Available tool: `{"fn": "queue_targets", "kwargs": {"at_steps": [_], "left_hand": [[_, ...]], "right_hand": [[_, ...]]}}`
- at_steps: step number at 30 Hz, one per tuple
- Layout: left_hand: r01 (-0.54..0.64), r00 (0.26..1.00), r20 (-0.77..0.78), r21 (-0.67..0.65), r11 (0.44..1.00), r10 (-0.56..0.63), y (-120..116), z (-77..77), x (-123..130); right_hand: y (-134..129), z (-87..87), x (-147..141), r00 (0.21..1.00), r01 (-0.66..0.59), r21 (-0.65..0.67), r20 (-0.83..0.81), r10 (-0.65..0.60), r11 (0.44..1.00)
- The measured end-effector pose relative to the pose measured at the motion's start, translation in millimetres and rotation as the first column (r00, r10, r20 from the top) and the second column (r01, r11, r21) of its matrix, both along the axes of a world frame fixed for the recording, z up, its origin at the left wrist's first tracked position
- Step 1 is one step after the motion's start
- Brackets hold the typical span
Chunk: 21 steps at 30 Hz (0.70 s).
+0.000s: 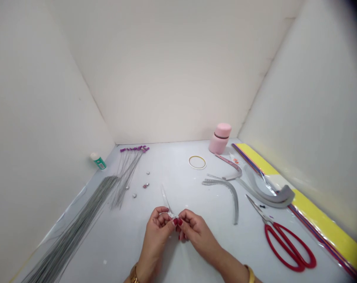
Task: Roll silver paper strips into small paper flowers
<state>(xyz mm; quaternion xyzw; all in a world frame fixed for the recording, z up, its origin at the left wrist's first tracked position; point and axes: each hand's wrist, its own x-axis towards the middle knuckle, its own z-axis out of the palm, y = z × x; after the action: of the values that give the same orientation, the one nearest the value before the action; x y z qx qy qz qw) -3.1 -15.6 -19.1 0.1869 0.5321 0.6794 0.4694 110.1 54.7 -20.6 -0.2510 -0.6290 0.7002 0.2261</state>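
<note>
A narrow pale strip point(164, 195) is pinched between my two hands, one tail of it sticking up and away from me. My left hand point(157, 232) grips the strip with thumb and fingers. Thumb tip to thumb tip with it, my right hand point(196, 232) is closed at the strip's near end; the fingers hide just how it is folded or bent there. Beyond my left hand lie several small silvery pieces point(134, 195), one with a reddish part. Grey strips point(233, 192), curved and bunched together, rest on the table to the right of my hands.
Red-handled scissors point(284, 239) lie at right, near yellow and coloured sheets point(314, 220). More curved strips point(255, 188), a pink flask point(220, 139) and a thin tape ring point(189, 162) lie farther back. Grey wires point(86, 220), purple-tipped stems point(134, 149) and a green-and-white tube point(98, 160) are left.
</note>
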Motion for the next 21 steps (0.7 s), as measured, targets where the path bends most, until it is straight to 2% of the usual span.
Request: {"fn": "queue_targets", "kwargs": {"at_steps": [6,14,18,21], "left_hand": [[0.028,0.999,-0.043,0.017,0.999,-0.027,-2.6,5.4,1.3],[-0.028,0.969,-0.244,-0.001,1.0,0.027,-3.0,7.3,2.9],[-0.053,0.916,-0.397,0.003,0.999,0.05,-6.7,6.9,2.5],[-0.097,0.833,-0.545,0.031,0.995,0.098,-10.6,9.1,0.8]], "right_hand": [[-1.5,0.7,-0.3,1.0,-0.001,0.016,-0.006,0.001,1.0],[-2.4,-1.7,0.6,1.0,-0.025,0.078,-0.011,0.026,0.997],[-2.4,0.0,1.9,1.0,-0.013,0.132,-0.012,0.014,0.991],[-1.7,4.2,2.8,1.0,0.006,0.195,-0.012,-0.004,0.981]]}}
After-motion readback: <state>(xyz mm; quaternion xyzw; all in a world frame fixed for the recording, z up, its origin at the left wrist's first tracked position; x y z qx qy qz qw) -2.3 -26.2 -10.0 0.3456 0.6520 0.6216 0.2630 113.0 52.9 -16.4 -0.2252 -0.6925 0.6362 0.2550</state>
